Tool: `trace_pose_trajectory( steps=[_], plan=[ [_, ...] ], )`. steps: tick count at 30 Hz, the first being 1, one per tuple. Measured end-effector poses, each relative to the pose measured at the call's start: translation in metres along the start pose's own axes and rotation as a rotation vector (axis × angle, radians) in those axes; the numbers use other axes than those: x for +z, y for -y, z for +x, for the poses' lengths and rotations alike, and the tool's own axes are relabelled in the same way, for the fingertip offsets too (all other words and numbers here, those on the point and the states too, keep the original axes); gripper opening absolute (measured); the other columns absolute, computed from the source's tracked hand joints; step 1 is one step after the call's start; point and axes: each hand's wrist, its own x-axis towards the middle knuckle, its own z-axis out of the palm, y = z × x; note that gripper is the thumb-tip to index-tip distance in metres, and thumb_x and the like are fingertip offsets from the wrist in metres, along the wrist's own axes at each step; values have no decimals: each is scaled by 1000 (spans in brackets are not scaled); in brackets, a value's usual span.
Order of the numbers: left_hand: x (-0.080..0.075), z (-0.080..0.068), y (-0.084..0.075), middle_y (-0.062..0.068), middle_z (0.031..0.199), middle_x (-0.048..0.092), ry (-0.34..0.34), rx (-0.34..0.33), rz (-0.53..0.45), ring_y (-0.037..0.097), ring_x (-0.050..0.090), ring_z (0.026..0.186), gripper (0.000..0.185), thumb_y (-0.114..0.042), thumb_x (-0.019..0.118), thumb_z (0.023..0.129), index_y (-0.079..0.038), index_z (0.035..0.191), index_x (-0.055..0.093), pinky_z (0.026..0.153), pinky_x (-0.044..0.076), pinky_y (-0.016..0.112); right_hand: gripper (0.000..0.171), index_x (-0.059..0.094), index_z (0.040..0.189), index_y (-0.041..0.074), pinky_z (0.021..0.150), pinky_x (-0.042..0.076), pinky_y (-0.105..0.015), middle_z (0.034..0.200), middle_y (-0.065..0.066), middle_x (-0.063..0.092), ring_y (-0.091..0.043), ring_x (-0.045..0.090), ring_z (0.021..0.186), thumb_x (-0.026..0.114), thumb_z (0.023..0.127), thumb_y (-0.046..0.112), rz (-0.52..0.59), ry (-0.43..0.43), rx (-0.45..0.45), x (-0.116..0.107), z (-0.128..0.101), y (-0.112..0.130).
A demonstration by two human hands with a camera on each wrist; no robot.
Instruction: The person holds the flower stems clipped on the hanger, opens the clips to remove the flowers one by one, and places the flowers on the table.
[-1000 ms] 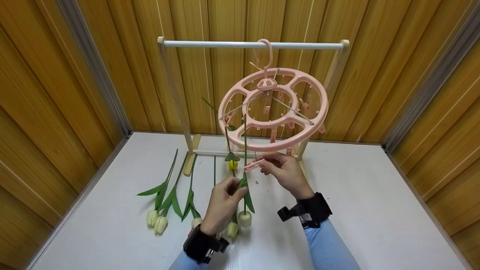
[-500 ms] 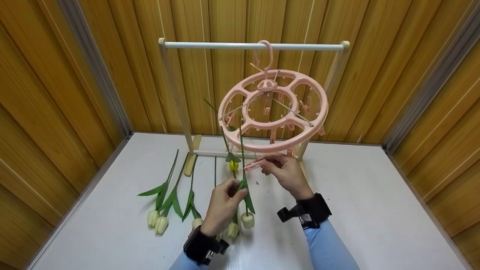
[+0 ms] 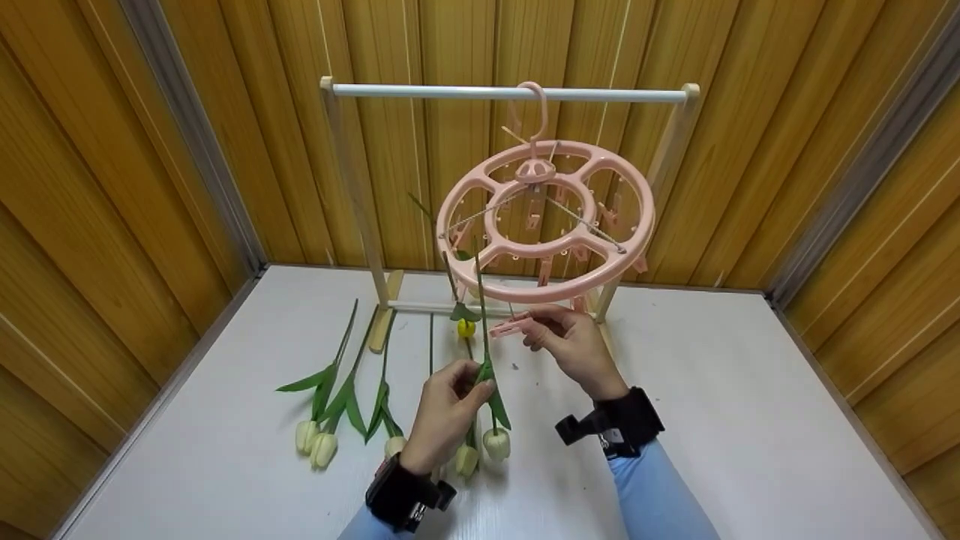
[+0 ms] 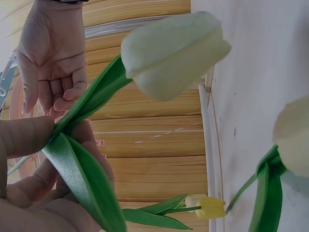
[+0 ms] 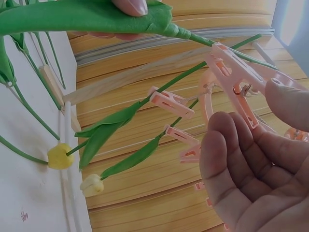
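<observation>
My left hand (image 3: 450,409) pinches a white artificial tulip (image 3: 496,444) by its green leaves, bloom downward and stem pointing up. In the left wrist view the tulip bloom (image 4: 174,55) hangs free of the fingers. My right hand (image 3: 574,349) holds a pink clothespin (image 3: 511,325) between thumb and fingers, below the rim of a round pink clip hanger (image 3: 559,289). The clothespin's tip is right by the tulip's stem. In the right wrist view the stem (image 5: 200,39) passes at the tip of that clothespin (image 5: 236,79).
The hanger hooks over a white bar (image 3: 420,91) of a wooden stand. A yellow tulip (image 5: 61,156) and a white tulip (image 5: 91,185) hang upside down from clothespins behind. More white tulips (image 3: 322,450) lie on the white table (image 3: 202,450) at left, one close below my left hand.
The held tulip's stem has tilted left, slightly away from the clothespin's tip, while its bloom has shifted a little right and down. Both hands have stayed nearly in place.
</observation>
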Motion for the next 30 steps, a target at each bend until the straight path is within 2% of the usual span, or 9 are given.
trace_pose_trajectory(
  steps=[10, 14, 24, 30],
  plan=[
    [-1, 1, 0, 5, 83, 63, -21, 10, -10, 14, 55, 74, 11, -4, 72, 92, 0, 102, 69, 65, 46, 22, 29, 68, 126, -6, 72, 56, -27, 99, -5, 75, -15, 68, 79, 66, 101, 9, -17, 10, 7, -1, 1, -4],
    [-2, 1, -1, 6, 84, 63, -23, 17, -6, 14, 55, 75, 12, -5, 73, 92, 1, 103, 69, 66, 46, 22, 30, 68, 128, -4, 73, 57, -28, 99, -3, 75, -16, 69, 79, 65, 102, 10, -26, 8, 10, -1, 2, -4],
    [-4, 3, 5, 4, 84, 63, -25, 24, 92, 14, 55, 74, 12, -6, 73, 93, 0, 103, 70, 65, 46, 23, 30, 63, 128, -13, 74, 57, -27, 102, -13, 71, -12, 69, 80, 61, 102, 2, 12, -12, 57, -5, -1, -5],
    [-7, 4, 8, 6, 86, 68, -4, 48, 118, 14, 59, 73, 13, -8, 72, 94, 0, 104, 70, 64, 48, 23, 29, 63, 126, -13, 72, 56, -24, 105, -25, 68, -11, 69, 79, 61, 102, 2, 0, -21, 49, -8, -3, -4]
  ],
)
